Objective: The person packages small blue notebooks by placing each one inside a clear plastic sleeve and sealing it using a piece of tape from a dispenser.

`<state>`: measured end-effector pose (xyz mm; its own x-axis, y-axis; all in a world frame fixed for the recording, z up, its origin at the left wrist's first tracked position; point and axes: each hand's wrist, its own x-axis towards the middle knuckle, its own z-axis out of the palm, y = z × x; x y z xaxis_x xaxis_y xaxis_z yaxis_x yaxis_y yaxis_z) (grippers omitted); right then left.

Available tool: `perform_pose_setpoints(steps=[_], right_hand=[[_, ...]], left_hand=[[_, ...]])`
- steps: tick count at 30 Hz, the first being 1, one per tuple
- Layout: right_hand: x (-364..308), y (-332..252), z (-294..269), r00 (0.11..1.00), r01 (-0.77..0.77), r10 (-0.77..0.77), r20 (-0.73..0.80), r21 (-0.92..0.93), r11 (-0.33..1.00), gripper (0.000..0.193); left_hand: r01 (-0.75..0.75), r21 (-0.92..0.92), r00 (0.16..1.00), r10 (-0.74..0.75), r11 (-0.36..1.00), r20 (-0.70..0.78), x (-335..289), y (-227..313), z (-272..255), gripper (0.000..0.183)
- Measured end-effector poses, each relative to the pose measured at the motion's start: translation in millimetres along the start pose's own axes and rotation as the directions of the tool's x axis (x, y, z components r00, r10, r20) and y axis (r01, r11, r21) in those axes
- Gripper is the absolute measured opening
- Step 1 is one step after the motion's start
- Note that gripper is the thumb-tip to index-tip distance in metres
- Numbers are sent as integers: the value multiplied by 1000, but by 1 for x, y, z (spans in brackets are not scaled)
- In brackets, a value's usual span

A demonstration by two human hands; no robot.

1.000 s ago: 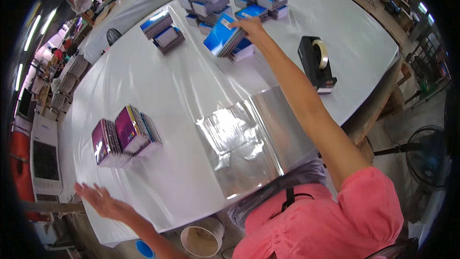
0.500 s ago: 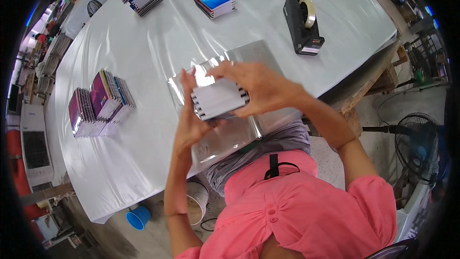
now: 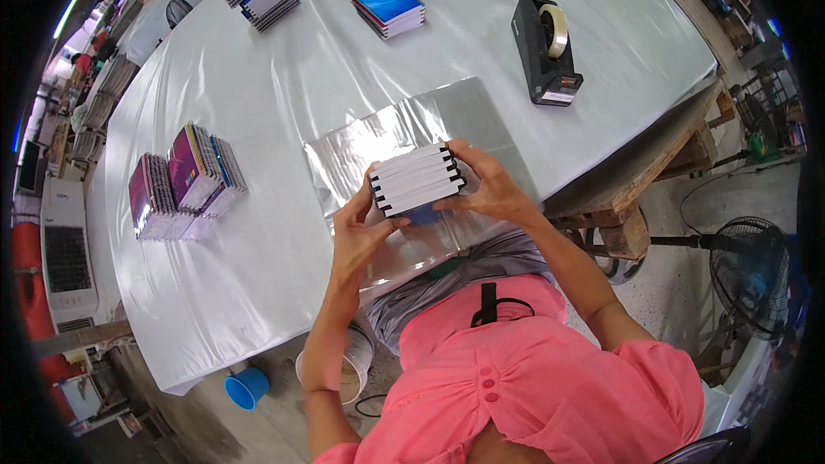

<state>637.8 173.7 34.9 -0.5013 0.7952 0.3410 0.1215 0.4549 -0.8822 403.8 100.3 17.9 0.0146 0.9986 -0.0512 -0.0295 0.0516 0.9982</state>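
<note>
A small stack of spiral notebooks [image 3: 418, 179] is held up between my two hands, white page edges upward and dark bindings at both short ends. My left hand [image 3: 365, 219] closes on its left end, thumb at the near lower corner. On the right end my right hand [image 3: 488, 187] grips with fingers on the far corner and thumb on the near side. A bit of blue cover shows along the near lower edge. Under the stack lie shiny clear plastic sheets [image 3: 468, 112] on the white-covered table [image 3: 258, 292].
A black tape dispenser [image 3: 537, 64] stands at the far right. Blue notebook stacks [image 3: 388, 9] sit along the far side, purple notebooks [image 3: 172, 185] at the left. Below the table edge are a blue bucket [image 3: 247, 389] and a white bucket [image 3: 357, 359]; a fan [image 3: 748, 275] stands right.
My right hand has come down from across the stack's top to its right end. The stack has moved slightly right and tilted, so several layers of page edges show.
</note>
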Motion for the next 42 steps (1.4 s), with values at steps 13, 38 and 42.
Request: perform_pose_setpoints(steps=[13, 38, 42], right_hand=[[58, 1, 0, 755, -656, 624, 203, 238, 716, 59], [-3, 14, -12, 936, -345, 352, 16, -160, 925, 32], [-19, 20, -40, 876, -373, 104, -471, -524, 766, 32]], left_hand=[[332, 11, 940, -330, 943, -89, 26, 54, 2, 66], [334, -138, 917, -356, 932, -182, 4, 20, 12, 59], [153, 779, 961, 91, 608, -260, -15, -6, -34, 53]])
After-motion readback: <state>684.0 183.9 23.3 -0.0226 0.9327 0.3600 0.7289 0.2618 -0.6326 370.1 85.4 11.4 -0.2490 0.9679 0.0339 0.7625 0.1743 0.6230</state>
